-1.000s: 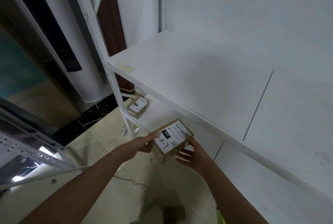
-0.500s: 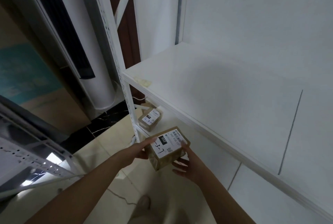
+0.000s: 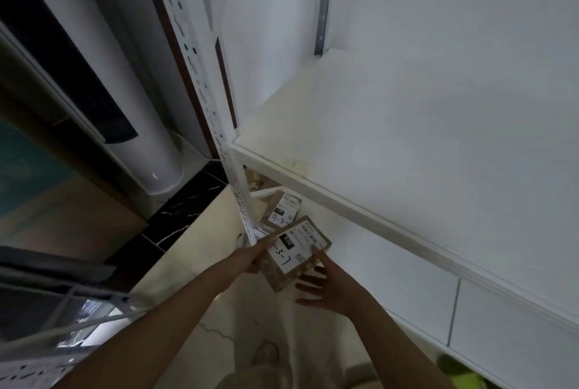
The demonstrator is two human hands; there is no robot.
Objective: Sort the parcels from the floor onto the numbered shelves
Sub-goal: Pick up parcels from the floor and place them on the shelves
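The parcel (image 3: pixel 294 255), a small brown box with a white label, a black tag reading 032 and a handwritten code ending in 3 and a further stroke, hangs in the air just in front of the lower shelf (image 3: pixel 385 266), low and near the middle of the view. The left hand (image 3: pixel 252 260) grips its near-left edge from nine o'clock, fingers covering the start of the code. The right hand (image 3: pixel 329 286) holds it from four o'clock, one digit laid on the label and the rest spread under and beside the box. At eleven o'clock from it a second parcel (image 3: pixel 283 208), marked 4-3 and something more, already lies on the lower shelf beside the upright post (image 3: pixel 241 200). From one to three o'clock the upper shelf (image 3: pixel 391 144) juts out above. A white column unit (image 3: pixel 134 125) stands at ten o'clock, and at six o'clock a shoe (image 3: pixel 266 354) shows on the pale floor (image 3: pixel 194 250). The step in hand looks like reading the code and placing this box. The next move likely calls for keeping it level, passing it under the upper board's front edge, and setting it down beside the second parcel without knocking that one.
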